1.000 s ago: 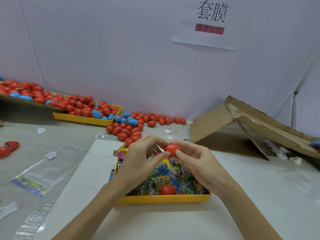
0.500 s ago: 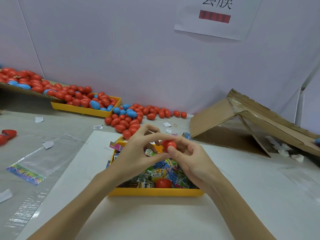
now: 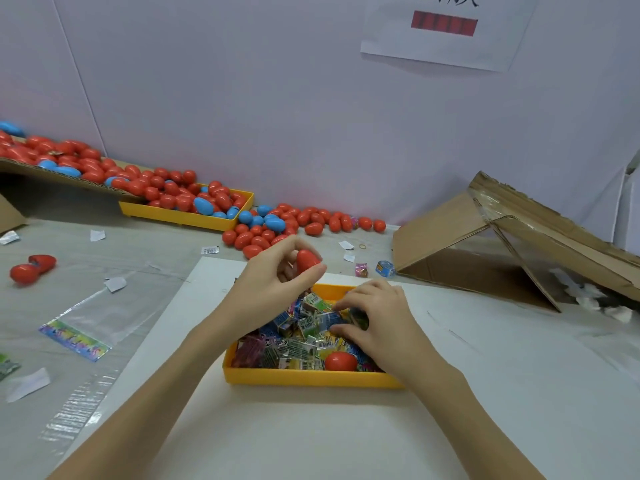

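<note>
Left hand point(image 3: 273, 289) pinches a red egg capsule point(image 3: 306, 261) above the far edge of the yellow tray point(image 3: 311, 380), while the right hand point(image 3: 377, 317), apart, curls over wrapped packets point(image 3: 304, 341), grip unclear; best to lift one packet cleanly.

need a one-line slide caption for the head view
Left hand holds up a red egg capsule while the right hand reaches into the yellow tray of small wrapped packets.

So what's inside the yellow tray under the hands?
The near yellow tray holds a heap of small colourful packets and one red egg by its front wall. The right hand covers part of the heap; the tray's bottom is hidden.
</note>
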A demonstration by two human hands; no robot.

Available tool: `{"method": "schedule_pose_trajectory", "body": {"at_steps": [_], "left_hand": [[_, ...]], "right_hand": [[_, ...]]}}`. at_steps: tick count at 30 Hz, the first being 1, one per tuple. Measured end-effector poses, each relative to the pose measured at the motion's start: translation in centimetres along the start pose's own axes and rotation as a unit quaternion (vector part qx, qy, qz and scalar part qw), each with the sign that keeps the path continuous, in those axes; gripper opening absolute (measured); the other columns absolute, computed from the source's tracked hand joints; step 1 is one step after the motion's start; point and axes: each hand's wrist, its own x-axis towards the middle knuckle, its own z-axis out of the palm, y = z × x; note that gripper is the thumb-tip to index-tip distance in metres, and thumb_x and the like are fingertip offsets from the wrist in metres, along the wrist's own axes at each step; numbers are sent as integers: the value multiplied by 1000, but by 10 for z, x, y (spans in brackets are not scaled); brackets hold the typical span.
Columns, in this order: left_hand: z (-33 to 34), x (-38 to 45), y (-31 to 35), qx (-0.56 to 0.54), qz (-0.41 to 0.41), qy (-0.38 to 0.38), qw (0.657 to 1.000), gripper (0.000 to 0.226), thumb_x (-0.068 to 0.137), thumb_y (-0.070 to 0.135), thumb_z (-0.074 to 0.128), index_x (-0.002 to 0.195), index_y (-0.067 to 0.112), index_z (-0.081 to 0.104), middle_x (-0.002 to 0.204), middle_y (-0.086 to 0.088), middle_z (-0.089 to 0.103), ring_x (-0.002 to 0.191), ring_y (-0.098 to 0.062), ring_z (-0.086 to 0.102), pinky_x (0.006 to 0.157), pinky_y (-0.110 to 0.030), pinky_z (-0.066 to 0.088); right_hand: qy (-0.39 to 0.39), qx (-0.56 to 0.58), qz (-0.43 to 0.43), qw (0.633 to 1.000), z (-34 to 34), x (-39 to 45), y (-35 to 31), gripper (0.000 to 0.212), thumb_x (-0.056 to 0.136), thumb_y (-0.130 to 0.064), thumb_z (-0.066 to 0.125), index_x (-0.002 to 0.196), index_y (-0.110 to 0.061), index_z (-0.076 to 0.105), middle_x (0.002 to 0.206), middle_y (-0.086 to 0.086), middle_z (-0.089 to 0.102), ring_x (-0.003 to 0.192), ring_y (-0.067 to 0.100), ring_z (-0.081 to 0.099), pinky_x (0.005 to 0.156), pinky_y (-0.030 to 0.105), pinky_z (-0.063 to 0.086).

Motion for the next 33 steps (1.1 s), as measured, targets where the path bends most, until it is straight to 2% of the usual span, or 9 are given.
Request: {"method": "schedule_pose_trajectory", "body": {"at_steps": [4, 8, 10, 14, 16, 19, 26, 29, 33], "left_hand": [[3, 1, 0, 25, 6, -6, 1000, 15, 93, 36, 74, 105, 28, 72, 98, -4, 61, 80, -16, 59, 77, -31, 53], [2, 1, 2, -12, 6, -24, 1000, 25, 98, 18, 69, 122, 26, 68, 113, 4, 68, 100, -13, 70, 85, -22, 58], [2, 0, 1, -22, -1, -42, 999, 34, 103, 10, 59, 131, 29, 60, 99, 10, 71, 87, -11, 69, 80, -22, 58], [8, -3, -2, 3, -23, -54, 998, 22, 105, 15, 51, 111, 33, 62, 67, 9, 48, 62, -14, 46, 63, -32, 41], [9, -6, 0, 48, 9, -73, 996, 3, 102, 34, 63, 103, 33, 66, 66, 3, 50, 60, -15, 49, 61, -34, 43], [12, -9, 0, 99, 71, -93, 988, 9, 93, 38, 75, 97, 32, 69, 64, 7, 50, 58, -7, 45, 57, -25, 38], [13, -7, -3, 95, 46, -58, 993, 8, 93, 33, 76, 87, 31, 71, 65, -1, 64, 63, -22, 59, 73, -47, 54], [13, -6, -3, 93, 32, -65, 993, 12, 94, 36, 74, 82, 34, 73, 64, 9, 65, 62, -11, 60, 78, -41, 55], [15, -6, -3, 112, 29, -90, 989, 10, 96, 36, 72, 89, 30, 77, 72, 10, 70, 69, -6, 65, 64, -22, 48]], "right_hand": [[30, 31, 21, 999, -2, -1, -5, 17, 87, -44, 79, 88, -34, 64, 99, -19, 60, 107, 7, 43, 90, 31, 28], [76, 153, 26, 985, -9, -4, -3, 9, 89, -24, 80, 90, -27, 72, 93, -16, 69, 95, 6, 58, 86, 29, 49], [95, 191, 29, 976, -14, -5, -2, 4, 91, -23, 78, 94, -26, 77, 89, -15, 72, 88, 8, 62, 76, 28, 52], [70, 209, 20, 975, -17, -3, 4, 13, 98, -22, 69, 94, -17, 80, 88, 0, 72, 81, 15, 63, 73, 40, 50], [34, 207, 16, 978, -17, -3, 5, 13, 99, -24, 68, 99, -20, 81, 93, -1, 68, 75, 8, 58, 68, 28, 45], [-5, 201, 16, 979, -17, -4, 4, 16, 99, -27, 67, 109, -29, 80, 95, -7, 63, 75, 2, 55, 67, 16, 41], [70, 281, 51, 956, -23, -4, 1, 4, 94, -21, 75, 97, -23, 74, 80, -12, 73, 79, 5, 69, 70, 15, 52], [94, 341, 87, 931, -23, -4, 1, 4, 95, -22, 73, 95, -22, 77, 84, -11, 75, 76, 3, 70, 68, 15, 52], [106, 358, 110, 921, -20, -4, 0, 7, 96, -24, 73, 95, -21, 79, 85, -10, 76, 78, 2, 70, 70, 14, 52]]}}
